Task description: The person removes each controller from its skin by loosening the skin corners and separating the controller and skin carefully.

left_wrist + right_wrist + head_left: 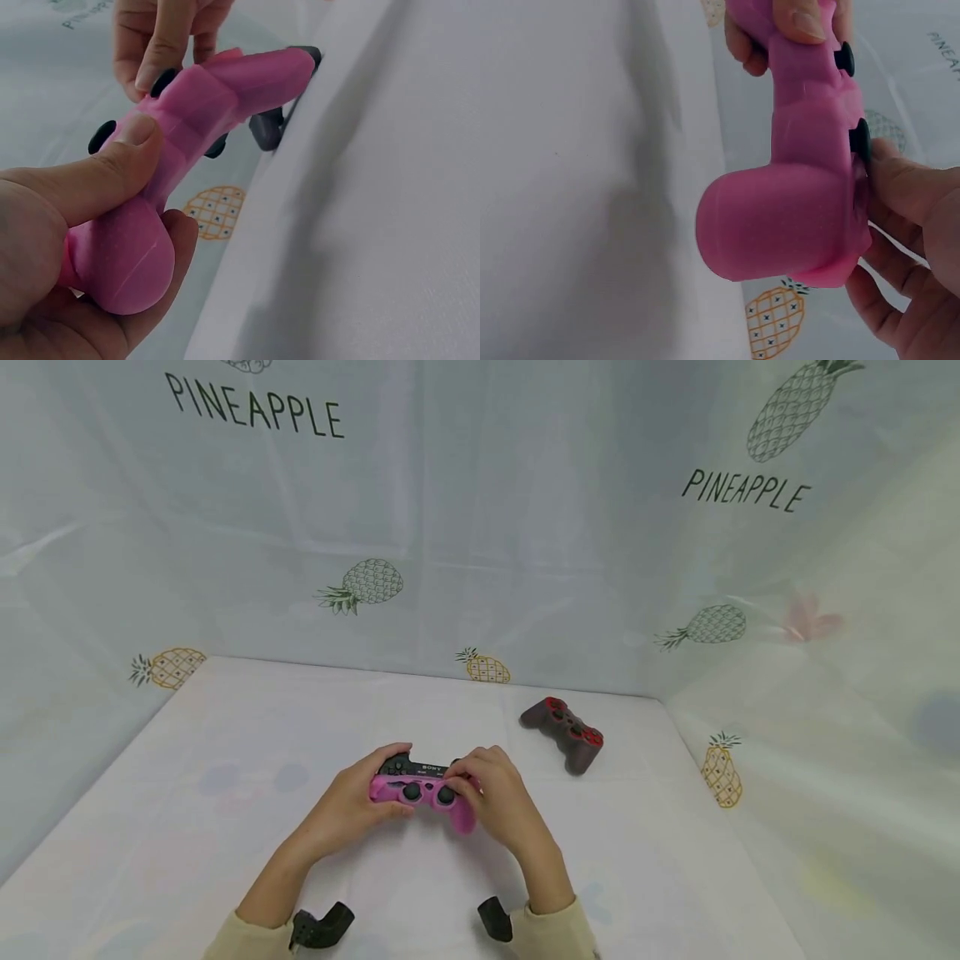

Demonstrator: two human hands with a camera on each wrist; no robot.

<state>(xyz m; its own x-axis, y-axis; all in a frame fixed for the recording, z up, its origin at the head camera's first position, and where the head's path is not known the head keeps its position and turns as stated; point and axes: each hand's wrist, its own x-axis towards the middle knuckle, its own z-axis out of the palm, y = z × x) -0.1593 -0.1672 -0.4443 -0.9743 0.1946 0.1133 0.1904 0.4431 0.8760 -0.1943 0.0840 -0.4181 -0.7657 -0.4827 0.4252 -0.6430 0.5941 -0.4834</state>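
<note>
A black game controller [405, 767] with a pink silicone cover [462, 817] over its lower part is held above the table. Its black upper face, with the SONY lettering, is bare. My left hand [351, 802] grips the left handle; in the left wrist view the thumb lies over the pink cover [191, 112] near a black stick. At the upper right my right hand [498, 793] pinches the cover's edge between thumb and fingers. The right wrist view shows the right handle [772, 225] wrapped in pink, with part of the cover bunched beside the fingers.
A dark controller with red buttons [562, 735] lies on the white table [300, 718], behind and to the right of my hands. A pineapple-print curtain [480, 527] hangs around the back and sides. Black devices [322, 927] are strapped at both wrists.
</note>
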